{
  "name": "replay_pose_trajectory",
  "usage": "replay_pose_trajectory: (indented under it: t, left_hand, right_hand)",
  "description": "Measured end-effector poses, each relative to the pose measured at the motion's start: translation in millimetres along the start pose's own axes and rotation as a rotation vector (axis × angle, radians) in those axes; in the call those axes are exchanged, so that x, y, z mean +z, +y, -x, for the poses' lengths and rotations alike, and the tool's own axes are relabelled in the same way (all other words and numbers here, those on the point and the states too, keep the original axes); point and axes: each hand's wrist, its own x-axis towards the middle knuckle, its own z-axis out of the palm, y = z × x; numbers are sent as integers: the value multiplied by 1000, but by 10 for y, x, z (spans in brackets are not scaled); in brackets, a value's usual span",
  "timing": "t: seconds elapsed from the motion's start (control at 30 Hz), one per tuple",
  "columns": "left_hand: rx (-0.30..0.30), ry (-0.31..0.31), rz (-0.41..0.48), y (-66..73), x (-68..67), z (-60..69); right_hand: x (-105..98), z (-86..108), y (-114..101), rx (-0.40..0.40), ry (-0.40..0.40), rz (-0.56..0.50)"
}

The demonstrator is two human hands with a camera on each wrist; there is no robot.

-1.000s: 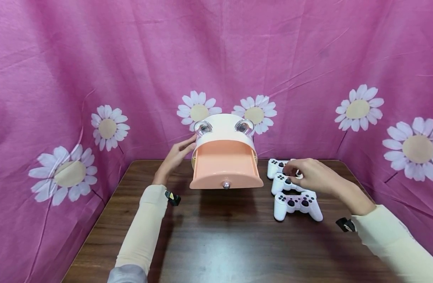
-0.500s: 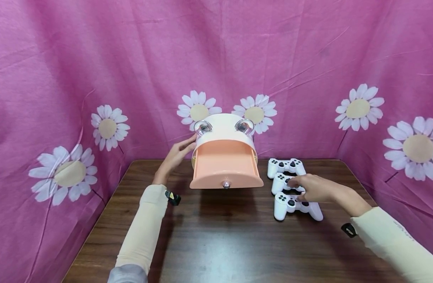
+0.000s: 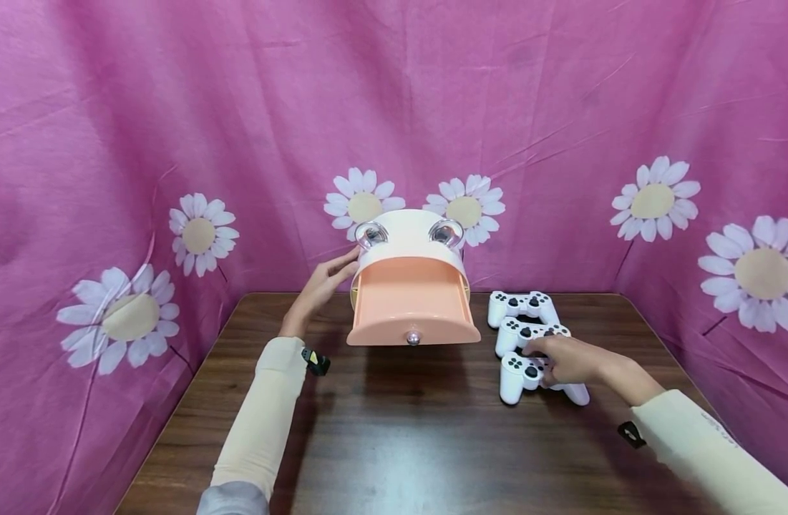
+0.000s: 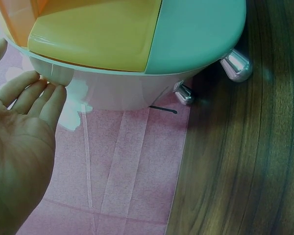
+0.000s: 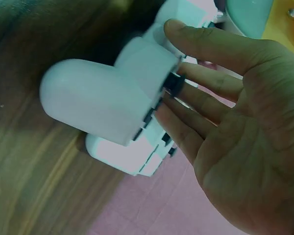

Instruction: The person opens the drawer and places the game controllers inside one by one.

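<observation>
A white rounded drawer cabinet (image 3: 406, 232) with two chrome-ringed eyes stands at the table's back. Its peach drawer (image 3: 413, 304), with a silver knob, is pulled out. My left hand (image 3: 319, 290) rests its nearly straight fingertips on the cabinet's left side; yellow (image 4: 95, 34) and mint-green (image 4: 201, 34) drawer fronts show in the left wrist view. On the right lie three white game controllers: rear (image 3: 522, 307), middle (image 3: 512, 336), front (image 3: 512, 383). My right hand (image 3: 574, 361) is over the front one, thumb and extended fingers spread about its middle; fingertip contact is partly hidden.
The brown wood table (image 3: 394, 429) extends toward me from the cabinet. A pink cloth (image 3: 394, 107) printed with daisies hangs behind and at both sides. Chrome feet (image 4: 237, 66) hold the cabinet off the surface.
My right hand has moved toward me, from the rear and middle controllers to the front one. The controllers, the cabinet and my left hand keep their places.
</observation>
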Motion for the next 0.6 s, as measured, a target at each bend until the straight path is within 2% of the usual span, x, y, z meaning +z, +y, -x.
replay_pose_trajectory:
  t: [0.07,0.4,0.6]
  left_hand:
    - [2,3,-2,-51,-4,-16]
    - [-1,2,1,-37,6,-27]
    - [-15,5,4,-46,-5,-19]
  right_hand:
    - [30,-4,8,-8,0,13]
    - [81,-17,-44,36,3,98]
    - [85,-11,-45,31,14,116]
